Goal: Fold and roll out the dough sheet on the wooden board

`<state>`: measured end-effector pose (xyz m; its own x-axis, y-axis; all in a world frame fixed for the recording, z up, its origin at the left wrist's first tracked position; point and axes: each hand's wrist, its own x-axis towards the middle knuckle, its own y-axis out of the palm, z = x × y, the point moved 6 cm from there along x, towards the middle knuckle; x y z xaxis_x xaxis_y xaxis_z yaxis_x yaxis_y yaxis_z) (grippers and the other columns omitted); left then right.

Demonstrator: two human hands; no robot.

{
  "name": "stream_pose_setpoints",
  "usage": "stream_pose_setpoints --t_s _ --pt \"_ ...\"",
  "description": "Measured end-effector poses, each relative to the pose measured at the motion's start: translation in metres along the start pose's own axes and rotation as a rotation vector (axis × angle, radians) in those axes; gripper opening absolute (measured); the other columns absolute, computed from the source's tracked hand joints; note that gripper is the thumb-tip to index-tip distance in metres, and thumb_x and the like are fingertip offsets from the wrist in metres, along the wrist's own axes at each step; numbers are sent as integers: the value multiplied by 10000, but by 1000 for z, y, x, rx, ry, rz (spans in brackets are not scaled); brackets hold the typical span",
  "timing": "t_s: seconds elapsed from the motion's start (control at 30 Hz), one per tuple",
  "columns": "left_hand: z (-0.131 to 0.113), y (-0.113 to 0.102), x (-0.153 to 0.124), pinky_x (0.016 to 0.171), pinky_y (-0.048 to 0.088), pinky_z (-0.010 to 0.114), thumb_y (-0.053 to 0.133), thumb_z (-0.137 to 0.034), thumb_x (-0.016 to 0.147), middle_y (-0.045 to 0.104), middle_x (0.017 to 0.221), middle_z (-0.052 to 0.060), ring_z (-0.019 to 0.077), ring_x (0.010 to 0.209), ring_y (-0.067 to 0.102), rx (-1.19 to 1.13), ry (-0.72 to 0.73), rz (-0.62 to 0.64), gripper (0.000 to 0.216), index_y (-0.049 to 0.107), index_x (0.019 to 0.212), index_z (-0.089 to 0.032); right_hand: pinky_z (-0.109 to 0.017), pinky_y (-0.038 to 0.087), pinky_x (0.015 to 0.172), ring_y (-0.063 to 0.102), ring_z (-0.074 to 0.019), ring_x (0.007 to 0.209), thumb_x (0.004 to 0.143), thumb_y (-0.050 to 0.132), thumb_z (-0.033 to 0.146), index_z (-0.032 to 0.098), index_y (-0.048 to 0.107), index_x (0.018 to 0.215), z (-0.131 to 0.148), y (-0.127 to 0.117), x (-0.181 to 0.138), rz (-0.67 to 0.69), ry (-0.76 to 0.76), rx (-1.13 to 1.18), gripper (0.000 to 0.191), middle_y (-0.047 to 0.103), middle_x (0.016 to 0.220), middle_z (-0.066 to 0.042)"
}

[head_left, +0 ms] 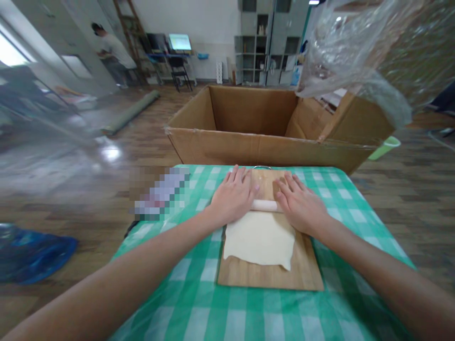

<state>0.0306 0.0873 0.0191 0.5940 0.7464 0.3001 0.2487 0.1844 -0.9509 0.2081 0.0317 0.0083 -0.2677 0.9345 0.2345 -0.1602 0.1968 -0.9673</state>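
A sheet of pale dough point(261, 239) lies flat on a wooden cutting board point(270, 277). Across the dough's far edge rests a light rolling pin point(265, 205), its middle showing between my hands. My left hand point(235, 193) lies flat over the pin's left end, fingers stretched forward. Over the right end, my right hand point(302, 201) presses with its palm, the fingers extended and a little apart. Both ends of the pin are hidden under the hands. At the board's far end a metal handle point(262, 167) shows.
A green-and-white checked cloth point(220, 312) covers the table. At its left edge lies a pixelated, phone-like object point(163, 192). Directly beyond stands a large open cardboard box point(249, 142), with clear plastic wrap point(359, 52) at its right. A person point(115, 52) is far off at left.
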Motion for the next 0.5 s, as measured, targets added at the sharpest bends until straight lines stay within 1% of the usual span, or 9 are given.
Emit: stream_pose_setpoints --t_s 0.13,0.2,0.27,0.33,0.4,0.5 --pt "-9 -8 -21 1267 248 504 273 -470 1094 462 1581 229 340 1547 328 -11 39 3 604 413 1522 -68 -578 384 1194 350 -363 1535 1092 261 422 68 431 1562 22 -8 -28 -55 55 -26 612 465 1594 -228" --pt "-9 -11 -21 1276 233 495 264 -464 1097 472 1582 203 321 1548 329 -26 77 11 591 407 1533 -90 -559 399 1191 384 -361 1518 1092 270 437 64 385 1589 33 -10 -40 -74 57 -29 632 467 1591 -228" --pt "-9 -11 -15 1276 237 478 235 -451 1104 496 1570 168 299 1532 357 -61 136 46 570 419 1529 -120 -539 410 1189 383 -363 1518 1092 268 441 41 378 1587 40 -11 -47 -66 58 -27 646 458 1593 -239" --pt "-8 -9 -4 1261 270 459 209 -444 1110 523 1546 137 273 1497 404 -102 187 99 547 444 1511 -155 -533 421 1180 370 -363 1524 1093 257 453 20 388 1575 41 -11 -47 -40 76 -16 661 470 1579 -251" --pt "-6 -4 7 1242 298 452 202 -428 1113 527 1539 123 261 1478 420 -125 222 145 521 469 1485 -180 -539 422 1175 366 -362 1527 1095 236 474 28 409 1567 35 -9 -41 -3 95 -1 672 504 1557 -243" --pt "-5 2 19 1229 300 482 185 -400 1115 514 1535 155 289 1483 403 -93 240 175 511 499 1436 -157 -536 361 1222 372 -352 1525 1099 179 493 24 469 1536 20 -4 -26 53 78 4 703 507 1560 -226"
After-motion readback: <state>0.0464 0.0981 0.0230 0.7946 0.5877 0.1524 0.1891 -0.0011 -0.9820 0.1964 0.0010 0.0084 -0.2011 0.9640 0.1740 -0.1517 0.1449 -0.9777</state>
